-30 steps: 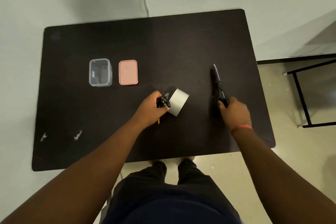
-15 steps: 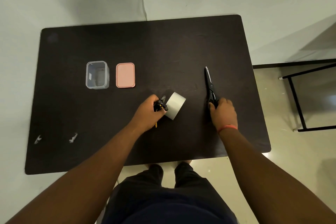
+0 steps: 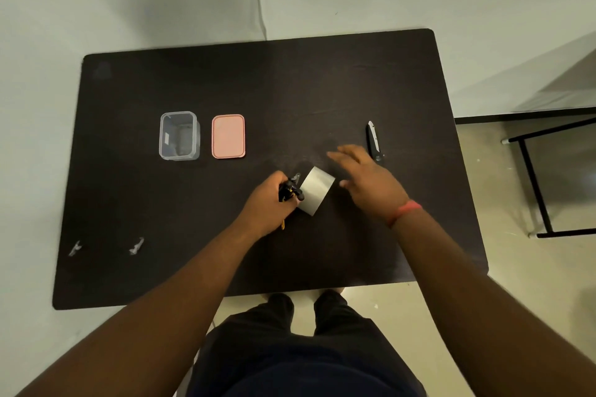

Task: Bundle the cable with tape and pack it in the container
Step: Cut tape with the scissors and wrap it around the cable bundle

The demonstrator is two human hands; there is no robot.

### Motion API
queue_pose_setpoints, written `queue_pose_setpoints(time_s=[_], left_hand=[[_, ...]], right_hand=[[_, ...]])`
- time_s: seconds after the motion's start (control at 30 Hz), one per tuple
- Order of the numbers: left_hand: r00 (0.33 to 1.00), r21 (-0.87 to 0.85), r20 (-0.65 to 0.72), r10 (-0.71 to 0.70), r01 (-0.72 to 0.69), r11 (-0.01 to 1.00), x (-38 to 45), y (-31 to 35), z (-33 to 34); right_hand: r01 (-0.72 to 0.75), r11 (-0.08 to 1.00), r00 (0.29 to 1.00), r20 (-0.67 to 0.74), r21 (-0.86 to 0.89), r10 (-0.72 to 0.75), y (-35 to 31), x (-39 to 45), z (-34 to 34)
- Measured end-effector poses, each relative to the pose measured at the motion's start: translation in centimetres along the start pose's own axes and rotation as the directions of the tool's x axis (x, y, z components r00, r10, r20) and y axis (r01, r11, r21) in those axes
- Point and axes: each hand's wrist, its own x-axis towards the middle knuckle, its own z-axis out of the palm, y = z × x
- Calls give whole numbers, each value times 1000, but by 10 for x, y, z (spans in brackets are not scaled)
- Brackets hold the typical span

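Grey tape strip held against a coiled cable above a dark desk (image 3: 193,235).

Black coiled cable (image 3: 289,193) is gripped closed in the left hand (image 3: 269,200), with the grey tape (image 3: 314,191) stuck out beside it, apparently so the coil can be kept from springing apart. Open and empty, the right hand (image 3: 367,182) is spread over the tape, likely to press it round. A knife (image 3: 374,140) is left just beyond it, blade shut or not cannot be told. Farther left, the clear container (image 3: 179,135) is seen open beside its pink lid (image 3: 228,136), ready for packing.
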Motion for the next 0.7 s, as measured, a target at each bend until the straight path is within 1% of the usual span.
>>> queue_pose_setpoints(time_s=[0.07,0.13,0.2,0.27,0.3,0.37,0.43,0.53,0.63,0.7], left_hand=[[1000,-2,6,12,-12,1000,-1,1,0],[1000,-15,19,15,-14,1000,0,2,-1],[999,-6,43,-3,3,1000,0,3,-1],[999,-22,43,-13,14,1000,-1,2,-1],[1000,-55,18,-12,13,998,-2,0,-2],[998,-156,-62,-18,8,988,-4,-2,-6],[989,-276,-138,-52,12,961,-6,-3,-14],[979,-434,-161,-121,40,900,-13,-4,-23],[972,-510,-167,-168,61,858,-24,-9,-27],[966,-532,-182,-185,62,845,-33,-12,-28]], right_hand=[[149,987,966,220,-57,-133,-12,18,-7],[251,960,905,382,-125,-187,-22,31,-10],[330,926,863,457,-183,-217,-28,38,-14],[383,888,852,468,-253,-234,-30,40,-19],[387,880,859,454,-276,-235,-28,39,-21],[347,889,895,388,-298,-219,-21,31,-22],[275,909,939,288,-314,-185,-14,22,-20],[131,921,990,102,-366,-100,-2,13,-16],[31,902,993,-87,-430,-76,9,11,-12],[-6,893,986,-153,-449,-70,15,12,-9]])
